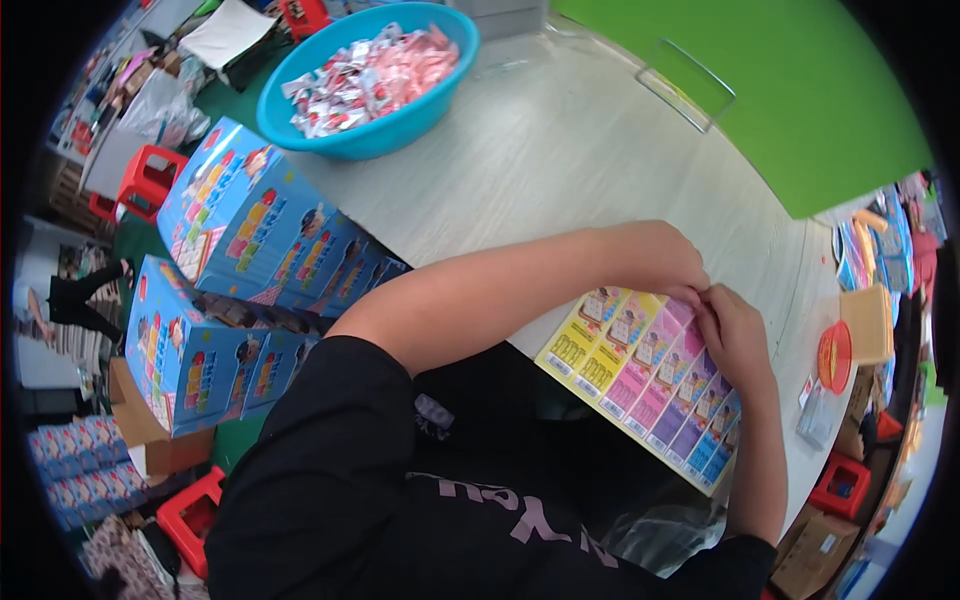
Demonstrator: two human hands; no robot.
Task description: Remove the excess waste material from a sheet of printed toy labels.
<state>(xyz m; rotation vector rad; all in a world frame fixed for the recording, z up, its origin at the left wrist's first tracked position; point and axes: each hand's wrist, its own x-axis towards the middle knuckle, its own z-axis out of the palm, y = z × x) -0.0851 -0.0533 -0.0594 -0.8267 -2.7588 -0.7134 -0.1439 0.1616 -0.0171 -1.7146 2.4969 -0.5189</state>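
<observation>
In the head view, a person's left hand (662,262) and right hand (738,340) meet over the upper edge of a sheet of colorful cards (640,372), which lies at the near edge of a pale table (560,150). The fingers of both hands are bent, their tips drawn together; whether they pinch the sheet or something smaller cannot be told at this angle. Beyond the left forearm, a blue basin (375,143) holds small shiny packets (345,85). Blue printed boxes (270,235) stand at left, near a red stool (152,180).
</observation>
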